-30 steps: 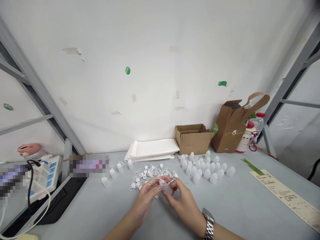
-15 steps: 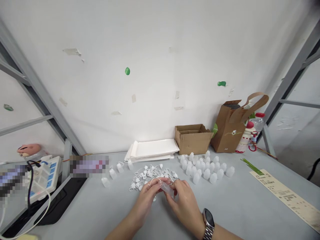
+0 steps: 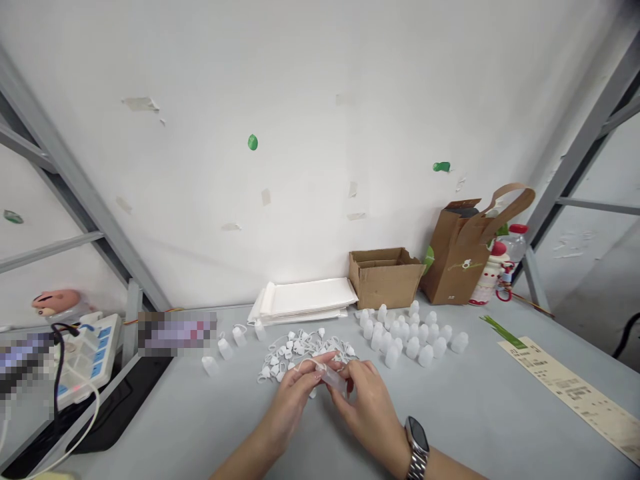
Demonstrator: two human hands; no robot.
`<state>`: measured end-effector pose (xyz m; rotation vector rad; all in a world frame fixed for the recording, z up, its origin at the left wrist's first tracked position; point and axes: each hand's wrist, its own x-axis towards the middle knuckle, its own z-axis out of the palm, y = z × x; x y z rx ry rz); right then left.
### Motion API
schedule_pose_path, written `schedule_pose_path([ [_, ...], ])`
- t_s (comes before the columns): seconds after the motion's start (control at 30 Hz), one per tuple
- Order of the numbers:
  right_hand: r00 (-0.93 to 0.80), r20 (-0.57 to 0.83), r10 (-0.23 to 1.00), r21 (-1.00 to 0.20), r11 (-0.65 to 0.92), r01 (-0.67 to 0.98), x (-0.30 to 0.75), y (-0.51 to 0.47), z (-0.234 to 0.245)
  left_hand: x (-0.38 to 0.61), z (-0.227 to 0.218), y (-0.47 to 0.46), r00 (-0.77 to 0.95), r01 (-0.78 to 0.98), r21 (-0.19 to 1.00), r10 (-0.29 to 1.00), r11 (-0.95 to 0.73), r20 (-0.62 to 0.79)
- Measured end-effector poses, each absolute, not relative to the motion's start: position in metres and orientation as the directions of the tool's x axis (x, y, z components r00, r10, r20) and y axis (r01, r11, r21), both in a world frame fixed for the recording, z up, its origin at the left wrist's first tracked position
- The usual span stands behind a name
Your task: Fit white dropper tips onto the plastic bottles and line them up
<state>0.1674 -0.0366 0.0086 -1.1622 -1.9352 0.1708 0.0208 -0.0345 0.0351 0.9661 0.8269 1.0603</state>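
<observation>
Left hand point(image 3: 293, 395) and right hand point(image 3: 371, 415) gripping a plastic bottle point(image 3: 331, 378)

Fingers of both are closing around it, just in front of a heap of white looped caps point(image 3: 305, 350) lying on the worktop point(image 3: 475, 407).

Translucent plastic bottle point(image 3: 331, 379) pinched between both hands, tilted, left hand point(image 3: 293, 393) at the near end, right hand point(image 3: 367, 407) at the far end. Heap of white looped plastic caps point(image 3: 305, 348) just past the hands at 12 o'clock, touching the left fingertips point(image 3: 320, 360). Upright white bottles point(image 3: 413, 343) clustered at 1 o'clock; short row of loose bottles point(image 3: 225, 348) at 10 o'clock. Stack of white mailers point(image 3: 305, 298) farther out at 12, cardboard box point(image 3: 386, 278) at 1, kraft paper bag point(image 3: 454, 260) at 2. Printed paper strip point(image 3: 565, 393) at 3 on grey table point(image 3: 480, 400). Silver wristwatch point(image 3: 417, 443) on right wrist. Power strip point(image 3: 87, 357) at 9.
</observation>
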Motion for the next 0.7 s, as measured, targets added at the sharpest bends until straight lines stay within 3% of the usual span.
schedule_pose_path([
  [0.3,-0.194,0.568,0.800,-0.511,0.528,0.678,0.1679,-0.0334,0.0094,0.0197,0.0275,-0.0312,0.319,-0.321,0.940,0.948,0.111,-0.003],
  [0.7,-0.211,0.617,0.758,-0.455,0.563,0.690,0.1685,-0.0352,0.0093,0.0204,0.0324,-0.0345,0.269,-0.300,0.941,0.960,0.160,-0.078],
])
